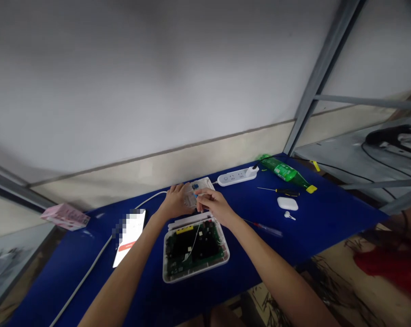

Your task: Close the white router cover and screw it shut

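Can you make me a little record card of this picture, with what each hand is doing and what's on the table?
Left hand: holding a clear plastic piece
Right hand: fingers touching that piece
Under the hands: open white case with a green circuit board
Table: blue
Tools: black-and-yellow screwdriver, red screwdriver
Also there: phone, power strip, green bottle, earbud case, pink box
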The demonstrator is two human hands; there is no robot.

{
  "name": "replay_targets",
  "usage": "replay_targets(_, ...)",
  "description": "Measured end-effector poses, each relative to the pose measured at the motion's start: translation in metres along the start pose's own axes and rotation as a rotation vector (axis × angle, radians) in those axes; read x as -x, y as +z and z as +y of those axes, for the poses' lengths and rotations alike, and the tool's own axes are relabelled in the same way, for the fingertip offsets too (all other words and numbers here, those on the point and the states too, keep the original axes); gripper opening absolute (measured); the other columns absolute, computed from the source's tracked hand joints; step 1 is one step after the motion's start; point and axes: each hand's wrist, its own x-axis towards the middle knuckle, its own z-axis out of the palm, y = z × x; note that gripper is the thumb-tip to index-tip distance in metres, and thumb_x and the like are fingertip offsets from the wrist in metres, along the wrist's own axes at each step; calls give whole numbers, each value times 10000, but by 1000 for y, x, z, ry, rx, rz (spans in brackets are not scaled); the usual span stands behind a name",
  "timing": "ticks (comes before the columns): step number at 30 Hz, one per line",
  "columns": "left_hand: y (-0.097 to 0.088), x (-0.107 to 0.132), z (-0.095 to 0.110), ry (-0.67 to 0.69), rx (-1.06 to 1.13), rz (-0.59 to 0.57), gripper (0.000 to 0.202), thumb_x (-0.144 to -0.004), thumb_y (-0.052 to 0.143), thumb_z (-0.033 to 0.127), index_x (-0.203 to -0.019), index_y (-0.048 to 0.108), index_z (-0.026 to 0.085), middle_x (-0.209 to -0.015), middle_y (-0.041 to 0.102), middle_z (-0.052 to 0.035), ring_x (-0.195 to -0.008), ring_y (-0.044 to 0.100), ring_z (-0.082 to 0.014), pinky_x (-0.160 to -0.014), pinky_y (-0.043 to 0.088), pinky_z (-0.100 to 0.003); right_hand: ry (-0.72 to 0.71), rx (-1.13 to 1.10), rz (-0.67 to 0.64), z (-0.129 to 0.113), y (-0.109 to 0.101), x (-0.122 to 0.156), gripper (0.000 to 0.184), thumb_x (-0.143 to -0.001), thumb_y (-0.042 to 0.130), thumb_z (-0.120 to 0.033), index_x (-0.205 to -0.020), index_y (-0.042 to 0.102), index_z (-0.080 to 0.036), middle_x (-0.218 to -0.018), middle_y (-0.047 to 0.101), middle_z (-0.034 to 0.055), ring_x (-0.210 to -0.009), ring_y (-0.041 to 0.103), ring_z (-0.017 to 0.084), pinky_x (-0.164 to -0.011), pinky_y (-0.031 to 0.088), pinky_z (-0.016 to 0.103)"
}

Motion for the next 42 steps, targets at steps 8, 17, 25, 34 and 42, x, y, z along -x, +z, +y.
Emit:
replay_targets(8,-20,40,0,-310,-92,365,1034,-796,941,475,-1682,578,86,-1607,730,-322,-1429,704,-545,-1175,593,-652,124,-325,157,-2,9,-1,623,-547,1167,-510,-948,765,-254,-789,878,35,-784,873,253,-728,668,314)
replay_targets(17,-21,90,-20,-395,-71,509,1038,-831,899,544,-1700,556,91,-1623,698,-326,-1482,661,-544,-1257,548,-708,139,-161,148,-5,12,5,521,-645,1087,-597,-883,831,-212,-731,811,37,-729,786,215,-758,631,341)
replay_targets(25,-12,99,-23,-344,-80,548,1037,-837,902,546,-1718,555,122,-1613,688,-308,-1483,645,-550,-1261,550,-734,174,97,217,-5,-1,4,495,-719,1013,-615,-893,819,-194,-652,694,-15,-626,684,182,-655,532,318)
replay_targets(34,-19,100,-2,-300,-100,476,962,-896,879,473,-1724,538,124,-1630,674,-310,-1523,623,-539,-1286,544,-720,-134,675,206,3,-7,7,275,-1030,723,-521,-1179,722,-290,-818,877,29,-815,854,301,-822,608,402)
replay_targets(42,-23,102,2,-220,-133,470,926,-915,893,445,-1705,563,94,-1620,697,-318,-1487,649,-540,-1264,570,-715,-306,693,120,-7,6,18,220,-1098,707,-503,-985,739,-317,-900,912,36,-861,869,286,-804,600,377)
